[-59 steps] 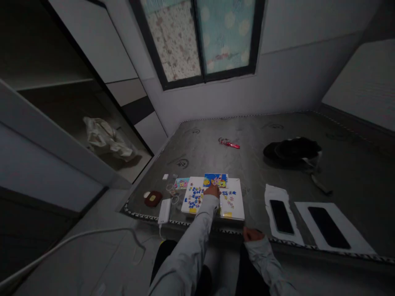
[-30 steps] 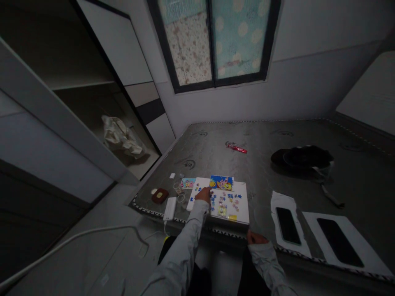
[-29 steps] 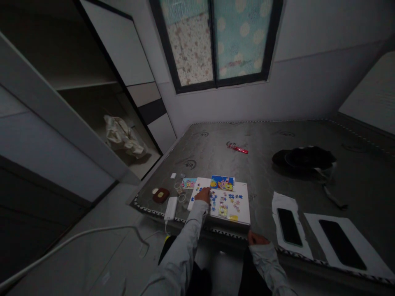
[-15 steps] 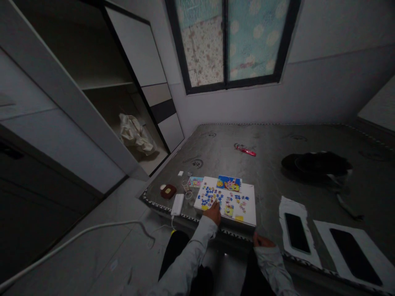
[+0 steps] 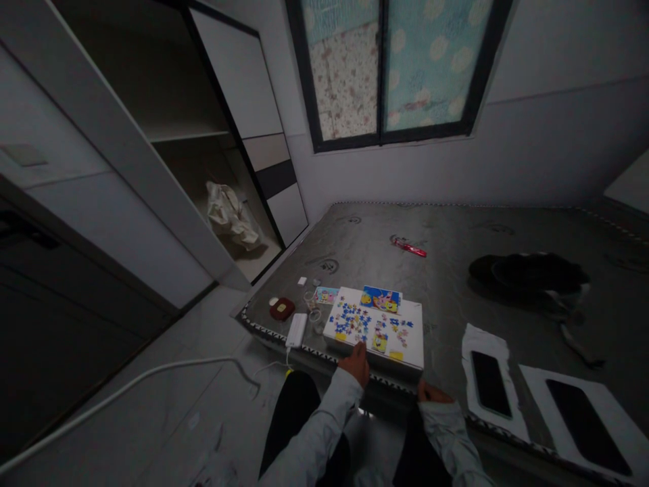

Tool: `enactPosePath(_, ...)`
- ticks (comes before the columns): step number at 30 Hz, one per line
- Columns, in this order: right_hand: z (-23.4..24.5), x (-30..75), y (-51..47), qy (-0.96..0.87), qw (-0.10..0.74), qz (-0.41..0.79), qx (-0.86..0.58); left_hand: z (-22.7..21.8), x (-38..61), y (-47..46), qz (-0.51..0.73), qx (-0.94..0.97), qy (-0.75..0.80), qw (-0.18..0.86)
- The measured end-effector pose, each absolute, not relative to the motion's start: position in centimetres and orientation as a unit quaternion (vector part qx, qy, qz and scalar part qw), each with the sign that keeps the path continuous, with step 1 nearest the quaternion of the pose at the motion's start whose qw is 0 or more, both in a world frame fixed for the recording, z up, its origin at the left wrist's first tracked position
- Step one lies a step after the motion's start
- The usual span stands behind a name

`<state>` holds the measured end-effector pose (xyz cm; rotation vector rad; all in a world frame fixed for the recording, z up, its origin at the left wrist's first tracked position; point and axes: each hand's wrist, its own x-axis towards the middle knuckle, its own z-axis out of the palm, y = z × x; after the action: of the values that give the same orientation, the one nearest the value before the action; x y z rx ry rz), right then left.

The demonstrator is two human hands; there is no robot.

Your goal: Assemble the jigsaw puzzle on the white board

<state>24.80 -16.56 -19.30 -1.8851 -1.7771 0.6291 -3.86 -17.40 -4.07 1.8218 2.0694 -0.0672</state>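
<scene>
Both hands at near edge of white board point(image 5: 413, 318), left hand point(image 5: 356, 362) fingering loose puzzle pieces point(image 5: 349, 322), right hand point(image 5: 430, 393) resting, grips unclear; sorting step, next likely calls for pinching one piece.

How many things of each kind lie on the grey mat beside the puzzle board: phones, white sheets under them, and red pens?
Phones: 2
White sheets: 2
Red pens: 1
Total: 5
</scene>
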Motion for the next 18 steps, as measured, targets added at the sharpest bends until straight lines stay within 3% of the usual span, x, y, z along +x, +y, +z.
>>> enactPosePath(18,-17.4,24.6,-16.3,-0.647,0.179,0.257,-0.695,-4.7,-5.7,-15.1,-0.017,0.66,0.726,0.193)
